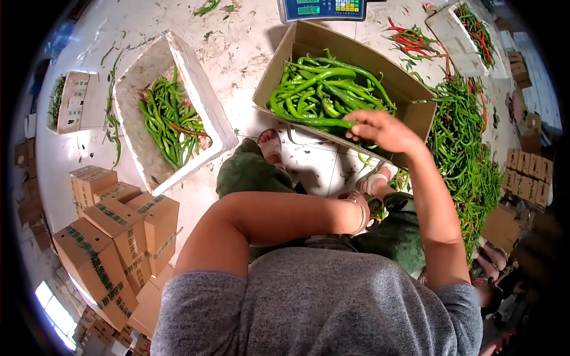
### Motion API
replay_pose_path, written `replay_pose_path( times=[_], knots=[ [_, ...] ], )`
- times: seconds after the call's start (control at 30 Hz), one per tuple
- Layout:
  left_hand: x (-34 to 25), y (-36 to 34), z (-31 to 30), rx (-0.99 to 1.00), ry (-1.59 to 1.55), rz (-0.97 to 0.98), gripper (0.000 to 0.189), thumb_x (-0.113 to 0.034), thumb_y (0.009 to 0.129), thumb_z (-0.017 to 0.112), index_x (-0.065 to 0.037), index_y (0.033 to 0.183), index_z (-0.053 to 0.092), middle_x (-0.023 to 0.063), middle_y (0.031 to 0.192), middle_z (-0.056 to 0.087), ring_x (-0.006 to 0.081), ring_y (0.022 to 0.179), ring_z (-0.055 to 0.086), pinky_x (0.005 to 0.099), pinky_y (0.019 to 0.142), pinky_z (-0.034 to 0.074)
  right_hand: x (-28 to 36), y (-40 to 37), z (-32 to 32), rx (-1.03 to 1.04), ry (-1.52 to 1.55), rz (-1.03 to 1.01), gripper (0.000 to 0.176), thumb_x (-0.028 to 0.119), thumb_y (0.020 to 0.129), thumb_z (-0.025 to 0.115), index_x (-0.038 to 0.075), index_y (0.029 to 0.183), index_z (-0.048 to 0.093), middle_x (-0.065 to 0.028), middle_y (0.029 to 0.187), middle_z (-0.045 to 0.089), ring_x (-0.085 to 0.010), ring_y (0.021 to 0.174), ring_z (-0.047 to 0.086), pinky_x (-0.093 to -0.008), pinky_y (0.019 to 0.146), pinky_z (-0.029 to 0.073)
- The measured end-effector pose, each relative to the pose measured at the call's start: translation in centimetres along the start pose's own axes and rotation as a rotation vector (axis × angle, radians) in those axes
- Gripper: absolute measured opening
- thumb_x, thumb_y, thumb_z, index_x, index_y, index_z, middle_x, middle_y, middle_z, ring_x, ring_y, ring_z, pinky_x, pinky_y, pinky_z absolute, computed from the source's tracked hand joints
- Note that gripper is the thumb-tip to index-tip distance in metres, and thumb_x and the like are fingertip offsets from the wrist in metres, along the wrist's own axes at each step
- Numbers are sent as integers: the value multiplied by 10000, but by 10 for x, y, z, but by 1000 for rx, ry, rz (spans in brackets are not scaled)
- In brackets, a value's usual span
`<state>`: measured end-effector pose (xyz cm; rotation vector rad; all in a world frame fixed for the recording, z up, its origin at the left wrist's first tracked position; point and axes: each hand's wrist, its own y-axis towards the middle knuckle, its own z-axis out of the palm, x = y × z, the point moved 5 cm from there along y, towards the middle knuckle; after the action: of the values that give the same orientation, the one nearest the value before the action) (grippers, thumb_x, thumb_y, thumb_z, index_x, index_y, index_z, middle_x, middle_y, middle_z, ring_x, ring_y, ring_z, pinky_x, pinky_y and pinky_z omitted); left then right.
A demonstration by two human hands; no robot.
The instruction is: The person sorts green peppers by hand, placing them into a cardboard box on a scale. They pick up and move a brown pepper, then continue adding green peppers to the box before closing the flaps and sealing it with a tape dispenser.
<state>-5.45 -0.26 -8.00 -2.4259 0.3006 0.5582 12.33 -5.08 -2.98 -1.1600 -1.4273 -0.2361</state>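
Observation:
Over the near right side of an open cardboard box [418, 118], my right hand [380, 132] has its fingers closed on the end of a long green pepper [320, 122]. Many green peppers [338, 89] fill most of the box. My left forearm crosses in front of my body, with a beaded bracelet at the wrist. Only a small part of my left hand [360, 199] shows beside the bracelet, near some green and yellowish peppers by my foot. Its fingers are hidden, so what it holds cannot be seen.
A white foam box [205, 95] with green peppers stands at the left. Beyond the cardboard box is a digital scale [323, 8]. A large pepper heap [463, 136] lies right, with red peppers [411, 43] farther back. Taped cartons [113, 237] are stacked lower left.

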Motion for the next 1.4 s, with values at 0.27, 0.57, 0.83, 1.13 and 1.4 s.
replay_pose_path(
  times=[0.27, 0.57, 0.83, 1.13, 1.4],
  knots=[
    [-5, -8, -6, 18, -6, -20, 309, -201, 713, 649, -112, 1008, 676, 53, 1016, 646, 254, 951, 585, 435, 690, 468, 0, 12, 12, -117, -517, -4, 301, 195, 832, 570, 73, 1107, 580, -154, 1012, 620, -331, 936, 577, -396, 825, 444],
    [-4, -12, -12, 54, -6, -40, 299, -198, 741, 630, -86, 1015, 668, 70, 1008, 645, 267, 934, 594, 444, 687, 460, 2, 62, 43, 238, -872, 39, 327, 183, 894, 458, 284, 1185, 569, -128, 1046, 616, -321, 968, 578, -389, 836, 456],
    [-3, -18, -21, 52, 16, -77, 293, -195, 765, 612, -63, 1021, 661, 84, 1001, 645, 278, 918, 601, 452, 685, 452, 43, 31, -54, -431, -772, -212, 409, 258, 837, 565, 149, 1229, 521, -143, 1228, 515, -306, 1111, 499, -384, 945, 398],
    [-12, -16, -11, 48, 40, -51, 311, -251, 777, 604, -70, 1027, 643, 96, 1014, 630, 273, 930, 591, 427, 726, 449, -15, 70, 13, -89, -882, 92, 885, 340, 726, 708, 398, 1403, 142, -45, 1501, -69, -391, 1357, -54, -668, 954, 275],
    [50, -3, 4, 67, -268, -99, 364, -339, 789, 602, -90, 1054, 607, 125, 1053, 602, 281, 962, 575, 396, 775, 456, -40, 80, 19, -74, -914, 64, 892, 455, 722, 679, 443, 1394, 94, -45, 1493, -130, -409, 1345, -99, -700, 951, 229]
  ],
)
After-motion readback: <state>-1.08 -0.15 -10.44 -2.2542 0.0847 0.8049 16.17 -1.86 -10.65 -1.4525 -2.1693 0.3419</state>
